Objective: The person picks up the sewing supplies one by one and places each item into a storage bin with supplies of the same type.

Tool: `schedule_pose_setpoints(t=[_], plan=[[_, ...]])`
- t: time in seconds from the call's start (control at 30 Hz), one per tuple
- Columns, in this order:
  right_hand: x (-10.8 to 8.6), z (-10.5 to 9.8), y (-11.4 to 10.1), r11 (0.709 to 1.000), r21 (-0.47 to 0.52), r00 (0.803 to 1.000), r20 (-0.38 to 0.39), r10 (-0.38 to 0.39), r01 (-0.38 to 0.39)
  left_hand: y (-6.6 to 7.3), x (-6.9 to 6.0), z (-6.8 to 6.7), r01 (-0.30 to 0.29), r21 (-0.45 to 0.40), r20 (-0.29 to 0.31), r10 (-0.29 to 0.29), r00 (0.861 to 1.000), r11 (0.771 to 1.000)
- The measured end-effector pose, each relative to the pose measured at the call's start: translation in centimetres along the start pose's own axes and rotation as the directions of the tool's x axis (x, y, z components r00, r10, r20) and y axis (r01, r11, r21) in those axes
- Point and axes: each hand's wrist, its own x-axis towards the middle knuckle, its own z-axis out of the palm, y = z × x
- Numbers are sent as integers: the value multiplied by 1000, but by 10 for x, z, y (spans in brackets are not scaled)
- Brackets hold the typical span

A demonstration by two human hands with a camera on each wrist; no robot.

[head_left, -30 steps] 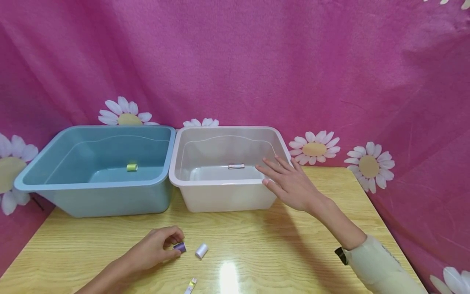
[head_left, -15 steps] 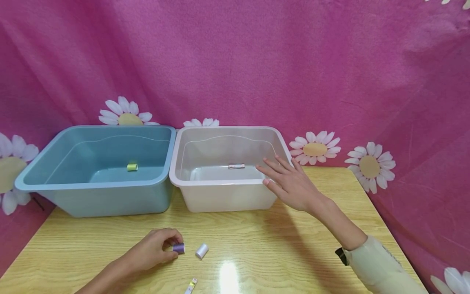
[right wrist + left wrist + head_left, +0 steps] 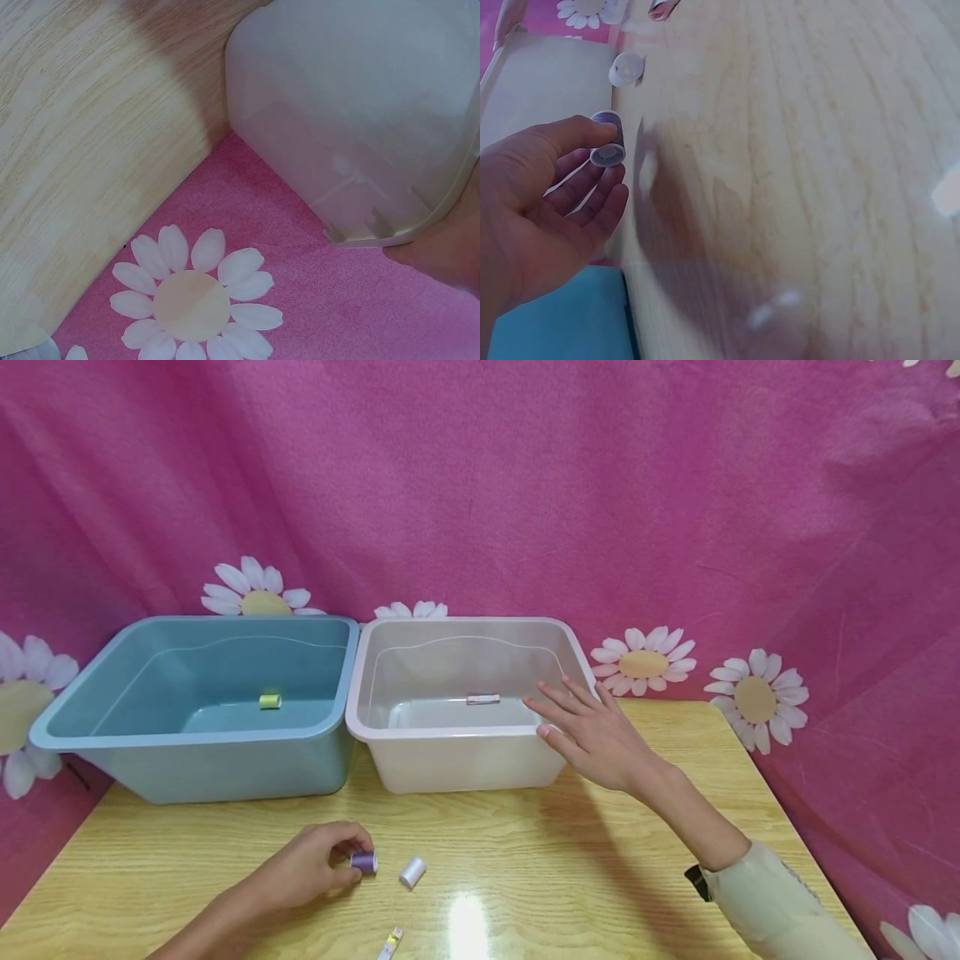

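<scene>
While I look on from my distant seat, the left hand (image 3: 311, 864): curled at the near left of the table (image 3: 510, 835), thumb and fingers pinching a purple spool (image 3: 364, 862).
Purple spool: in the left hand's grip, in front of the gap between the two tubs; I cannot tell whether it touches the tabletop. The left wrist view shows me the thumb across its side and one pale end exposed.
White spool (image 3: 412, 872): on its side, just right of the purple one, apart from it.
Yellow-and-white strip (image 3: 390, 943): nearer me than both spools, cut by the bottom edge of the head view.
Right hand (image 3: 596, 739): fingers spread and fairly straight over the near right corner of the white tub (image 3: 465, 764), gripping nothing that I can see.
White tub: far middle, with a small pale packet (image 3: 483, 699) lying on its floor.
Blue tub (image 3: 232, 777): to the left of the white one, rims side by side, with a yellow-green spool (image 3: 270, 701) inside, towards the right.
Right sleeve (image 3: 780, 902): pale, with a dark tab (image 3: 697, 883) near its cuff.
Backdrop: pink cloth (image 3: 480, 485) printed with white daisies (image 3: 642, 662).
</scene>
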Motion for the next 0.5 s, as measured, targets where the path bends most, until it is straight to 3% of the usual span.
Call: schedule_pose_setpoints(t=[0.33,0.5], plan=[[0,1,1,1000,0,1000,-7,-4,4,3,-1,-6,-42,-8,-41,41,998,999],[0,1,1,1000,6,1000,-9,-6,6,5,-2,-10,-22,14,-60,23,998,1000]])
